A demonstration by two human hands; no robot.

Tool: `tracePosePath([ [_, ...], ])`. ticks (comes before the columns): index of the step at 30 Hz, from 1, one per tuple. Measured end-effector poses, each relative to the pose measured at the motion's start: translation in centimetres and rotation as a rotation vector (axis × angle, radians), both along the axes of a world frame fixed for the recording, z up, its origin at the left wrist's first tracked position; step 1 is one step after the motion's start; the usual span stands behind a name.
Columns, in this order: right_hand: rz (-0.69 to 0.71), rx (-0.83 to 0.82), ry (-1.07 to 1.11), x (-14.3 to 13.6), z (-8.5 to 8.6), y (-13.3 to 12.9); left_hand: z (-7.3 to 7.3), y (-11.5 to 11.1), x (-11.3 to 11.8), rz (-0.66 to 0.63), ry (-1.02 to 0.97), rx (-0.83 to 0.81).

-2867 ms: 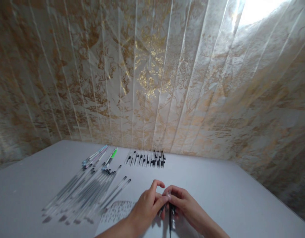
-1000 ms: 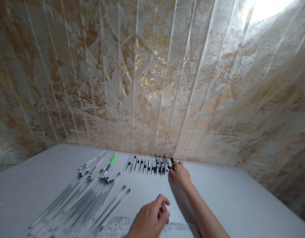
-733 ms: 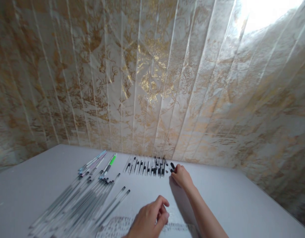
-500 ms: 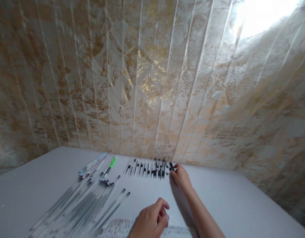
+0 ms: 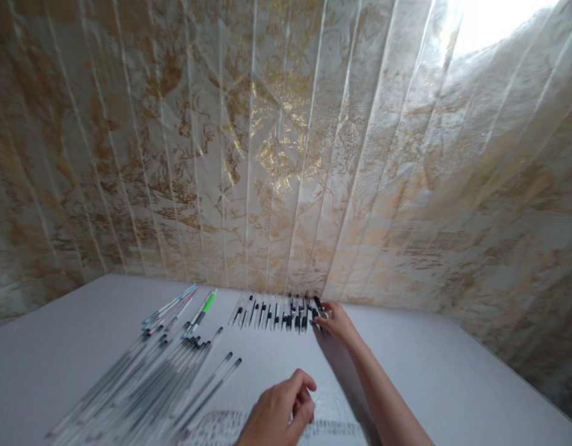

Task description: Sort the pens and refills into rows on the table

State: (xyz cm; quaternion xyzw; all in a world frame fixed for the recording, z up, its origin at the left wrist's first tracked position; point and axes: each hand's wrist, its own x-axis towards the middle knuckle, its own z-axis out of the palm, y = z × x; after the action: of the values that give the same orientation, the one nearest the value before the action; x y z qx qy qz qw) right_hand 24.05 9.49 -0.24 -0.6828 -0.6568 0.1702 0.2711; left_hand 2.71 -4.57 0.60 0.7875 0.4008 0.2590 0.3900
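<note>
My right hand [image 5: 338,321] reaches to the right end of a row of black and clear pens [image 5: 269,314] near the table's back edge. Its thumb and forefinger are around a black pen [image 5: 318,305] at that end. My left hand [image 5: 283,406] rests at the front middle with curled fingers, over a sheet with dark marks [image 5: 336,428]; whether anything is inside its fingers is hidden. To its left lies a spread of long, thin refills with dark tips [image 5: 169,378].
Several pale blue and pink pens [image 5: 171,306] and a green and black pen [image 5: 206,310] lie at the back left of the white table [image 5: 406,365]. Behind the table hangs a gold-patterned, pleated curtain [image 5: 267,186].
My right hand has moved slightly left with the black pen, closer to the row. My left hand has hardly moved. The view has shifted a little.
</note>
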Motion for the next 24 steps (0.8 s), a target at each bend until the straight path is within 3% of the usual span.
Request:
tracePosePath([
  [6, 0.15, -0.095, 0.037, 1.4, 1.1, -1.3, 0.2, -0.2, -0.1, 0.005, -0.008, -0.002],
  [10, 0.176, -0.064, 0.053, 1.7, 1.1, -1.6, 0.3, -0.2, 0.0, 0.011, 0.007, 0.002],
  [20, 0.08, 0.023, 0.029, 0.9, 0.5, -1.3, -0.1, 0.0, 0.0, -0.004, 0.001, 0.0],
  [24, -0.017, 0.024, -0.026, -0.3, 0.4, -1.4, -0.2, -0.1, 0.0, 0.001, 0.008, -0.002],
])
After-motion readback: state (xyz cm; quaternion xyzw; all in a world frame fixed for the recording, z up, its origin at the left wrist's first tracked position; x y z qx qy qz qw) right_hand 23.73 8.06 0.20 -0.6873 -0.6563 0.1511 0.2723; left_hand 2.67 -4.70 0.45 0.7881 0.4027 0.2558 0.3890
